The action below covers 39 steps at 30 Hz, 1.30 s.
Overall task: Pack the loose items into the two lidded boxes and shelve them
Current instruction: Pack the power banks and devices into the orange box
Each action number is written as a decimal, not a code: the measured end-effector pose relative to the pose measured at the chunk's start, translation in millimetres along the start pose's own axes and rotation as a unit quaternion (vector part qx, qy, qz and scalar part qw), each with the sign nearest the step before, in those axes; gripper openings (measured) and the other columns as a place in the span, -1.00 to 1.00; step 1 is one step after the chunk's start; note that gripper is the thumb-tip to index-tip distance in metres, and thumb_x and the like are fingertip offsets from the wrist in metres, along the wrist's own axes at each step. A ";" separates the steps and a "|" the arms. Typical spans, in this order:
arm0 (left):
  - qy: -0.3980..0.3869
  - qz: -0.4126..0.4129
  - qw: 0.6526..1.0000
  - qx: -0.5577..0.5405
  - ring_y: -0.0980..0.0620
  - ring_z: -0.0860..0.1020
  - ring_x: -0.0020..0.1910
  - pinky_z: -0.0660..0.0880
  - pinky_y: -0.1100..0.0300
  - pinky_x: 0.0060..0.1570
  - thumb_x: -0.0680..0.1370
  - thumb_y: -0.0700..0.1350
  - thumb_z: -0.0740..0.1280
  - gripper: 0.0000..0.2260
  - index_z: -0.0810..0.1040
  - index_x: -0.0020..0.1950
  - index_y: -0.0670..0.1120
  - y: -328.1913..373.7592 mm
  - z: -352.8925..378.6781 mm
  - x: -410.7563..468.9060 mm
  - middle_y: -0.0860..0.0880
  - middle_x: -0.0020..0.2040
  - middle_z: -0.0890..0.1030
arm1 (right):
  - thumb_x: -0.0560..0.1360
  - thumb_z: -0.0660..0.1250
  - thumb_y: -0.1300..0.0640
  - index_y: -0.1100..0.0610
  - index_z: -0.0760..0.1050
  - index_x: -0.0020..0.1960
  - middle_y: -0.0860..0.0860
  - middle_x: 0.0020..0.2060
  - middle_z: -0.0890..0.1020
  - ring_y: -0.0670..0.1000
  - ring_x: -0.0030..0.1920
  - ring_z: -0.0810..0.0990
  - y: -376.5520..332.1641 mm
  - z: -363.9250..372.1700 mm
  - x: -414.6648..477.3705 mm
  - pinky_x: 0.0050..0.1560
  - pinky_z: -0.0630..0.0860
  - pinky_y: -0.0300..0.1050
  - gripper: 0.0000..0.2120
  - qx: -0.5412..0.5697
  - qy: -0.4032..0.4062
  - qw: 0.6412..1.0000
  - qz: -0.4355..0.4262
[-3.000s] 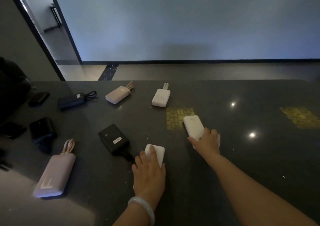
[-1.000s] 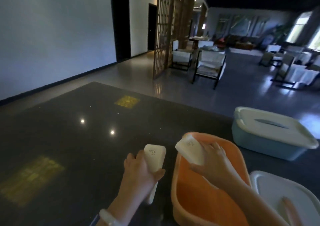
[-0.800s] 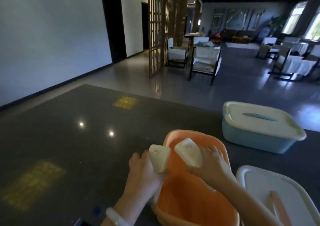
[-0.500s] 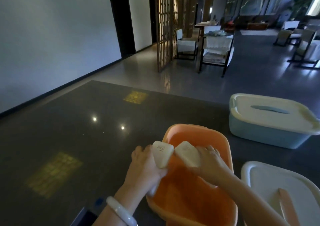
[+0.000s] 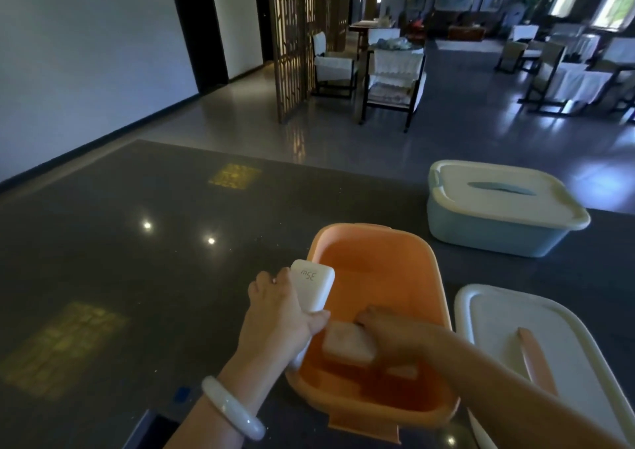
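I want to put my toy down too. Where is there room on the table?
The dark tabletop left of the orange box lies bare. Right is crowded: the blue lidded box, the loose white lid, and both hands at the orange box.

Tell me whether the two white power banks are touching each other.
Apart. The head view shows the upright power bank in the left hand at the orange box rim; the right hand holds the other power bank lower inside.
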<state>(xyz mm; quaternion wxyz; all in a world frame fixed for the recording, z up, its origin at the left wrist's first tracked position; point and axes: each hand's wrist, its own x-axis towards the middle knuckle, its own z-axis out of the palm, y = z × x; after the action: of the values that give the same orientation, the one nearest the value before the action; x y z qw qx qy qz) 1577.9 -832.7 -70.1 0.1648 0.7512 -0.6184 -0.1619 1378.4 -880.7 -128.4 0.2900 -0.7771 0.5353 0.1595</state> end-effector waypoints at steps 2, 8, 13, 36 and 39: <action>0.000 0.001 1.000 0.001 -0.01 0.30 0.27 0.44 0.12 0.05 0.37 0.26 0.43 -0.22 0.20 0.45 -0.01 0.7 0.6 0.6 -0.03 0.24 0.30 | 0.32 0.46 -0.18 -0.18 0.18 0.36 -0.11 0.28 0.38 0.00 0.19 0.42 -0.5 2.2 0.1 0.21 0.44 0.08 -0.28 -0.012 -0.020 1.000 0.006; -0.005 0.003 1.000 0.003 -0.04 0.28 0.29 0.44 0.08 0.07 0.39 0.25 0.43 -0.21 0.19 0.46 -0.03 1.2 0.8 0.8 -0.05 0.26 0.29 | 0.24 0.44 -0.25 -0.21 0.05 0.41 -0.10 0.35 0.30 0.06 0.23 0.41 -0.5 10.5 5.3 0.21 0.46 0.17 -0.13 -0.020 -0.027 0.999 0.020; -0.006 0.007 1.000 0.007 -0.04 0.28 0.31 0.42 0.11 0.07 0.41 0.25 0.42 -0.21 0.16 0.48 -0.03 1.3 0.6 -1.2 -0.05 0.28 0.29 | 0.27 0.51 -0.17 -0.17 0.06 0.42 -0.08 0.37 0.28 0.07 0.31 0.36 -2.9 13.8 7.7 0.28 0.41 0.19 -0.11 -0.057 -0.021 0.998 0.014; 0.000 0.005 0.999 0.032 -0.03 0.29 0.31 0.42 0.12 0.10 0.40 0.28 0.41 -0.18 0.12 0.49 -0.01 1.4 3.2 0.1 -0.06 0.29 0.27 | 0.45 0.45 0.07 -0.16 0.37 0.33 -0.12 0.20 0.53 -0.02 0.18 0.51 -4.1 -5.2 9.9 0.20 0.50 -0.03 -0.49 0.056 -0.123 0.991 -0.011; 0.005 0.012 0.999 0.034 -0.03 0.29 0.30 0.40 0.14 0.08 0.41 0.28 0.41 -0.18 0.11 0.50 -0.01 0.4 4.4 -0.3 -0.05 0.29 0.27 | 0.46 0.44 0.09 -0.14 0.37 0.35 -0.11 0.20 0.53 -0.03 0.16 0.51 -5.2 -6.0 9.6 0.17 0.50 -0.07 -0.48 0.055 -0.128 0.990 -0.017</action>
<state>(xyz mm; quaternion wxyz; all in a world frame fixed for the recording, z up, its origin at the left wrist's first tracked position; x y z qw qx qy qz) 1575.5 -832.7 -73.8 0.1439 0.7497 -0.6317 -0.1353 1386.4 -890.1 -127.6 0.4010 -0.7423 0.4883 0.2232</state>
